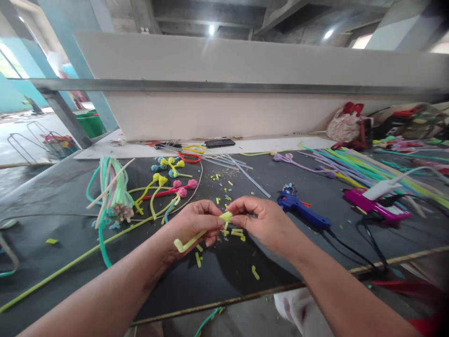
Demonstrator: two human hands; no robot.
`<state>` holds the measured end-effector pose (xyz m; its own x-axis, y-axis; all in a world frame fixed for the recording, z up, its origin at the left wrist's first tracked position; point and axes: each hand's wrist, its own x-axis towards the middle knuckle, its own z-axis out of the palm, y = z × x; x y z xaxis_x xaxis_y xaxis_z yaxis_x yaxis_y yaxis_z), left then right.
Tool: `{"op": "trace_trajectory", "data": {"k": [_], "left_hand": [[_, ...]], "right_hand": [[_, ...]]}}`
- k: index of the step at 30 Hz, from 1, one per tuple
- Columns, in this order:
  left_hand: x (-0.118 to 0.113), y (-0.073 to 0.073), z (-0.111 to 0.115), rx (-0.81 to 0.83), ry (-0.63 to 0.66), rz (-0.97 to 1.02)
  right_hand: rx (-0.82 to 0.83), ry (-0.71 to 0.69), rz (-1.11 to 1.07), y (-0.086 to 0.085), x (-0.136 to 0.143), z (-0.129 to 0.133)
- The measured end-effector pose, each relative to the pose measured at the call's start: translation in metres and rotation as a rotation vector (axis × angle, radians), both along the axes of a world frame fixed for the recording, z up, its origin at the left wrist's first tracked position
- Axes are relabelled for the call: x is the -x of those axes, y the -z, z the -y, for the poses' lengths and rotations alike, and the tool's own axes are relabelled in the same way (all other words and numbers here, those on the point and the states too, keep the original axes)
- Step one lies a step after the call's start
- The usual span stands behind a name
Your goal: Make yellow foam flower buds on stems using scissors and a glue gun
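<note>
A pale yellow fuzzy stem, like a pipe cleaner, (192, 241) passes through my left hand (196, 220), its bent end sticking out toward me. My left fingers are pinched round it. From the other side my right hand (259, 220) closes thumb and fingertips on the yellow bunched end (226, 216) between the two hands. Short yellow cut pieces (237, 234) lie on the dark table just beneath. To the right of my right hand rests a blue glue gun (303, 210) with a cord.
Finished yellow, pink and blue buds on stems (164, 185) lie left of centre, beside a bundle of green stems (114, 187). Glue sticks (247, 174) lie behind. At right are a magenta power strip (379, 206) and many coloured stems (372, 173). A black phone (220, 142) lies at the back.
</note>
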<state>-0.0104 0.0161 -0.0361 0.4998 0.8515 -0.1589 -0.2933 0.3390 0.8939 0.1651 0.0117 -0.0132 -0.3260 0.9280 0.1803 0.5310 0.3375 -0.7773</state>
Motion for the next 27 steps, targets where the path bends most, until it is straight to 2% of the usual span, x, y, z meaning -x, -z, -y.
{"op": "trace_trajectory", "data": {"k": [10, 16, 23, 27], "left_hand": [[0.0008, -0.0013, 0.0006, 0.020, 0.021, 0.005], [0.0024, -0.0012, 0.0000, 0.069, 0.073, 0.026], [0.0040, -0.0017, 0.0003, 0.070, 0.074, 0.078], [0.0046, -0.0003, -0.0007, 0.064, 0.094, 0.103]], "right_hand": [[-0.053, -0.051, 0.011, 0.0044, -0.0015, -0.0019], [-0.171, -0.080, 0.042, 0.0020, 0.0014, 0.0010], [-0.049, -0.147, -0.044, -0.0001, -0.0020, 0.0023], [-0.056, -0.155, -0.067, -0.0021, -0.0012, 0.0034]]}}
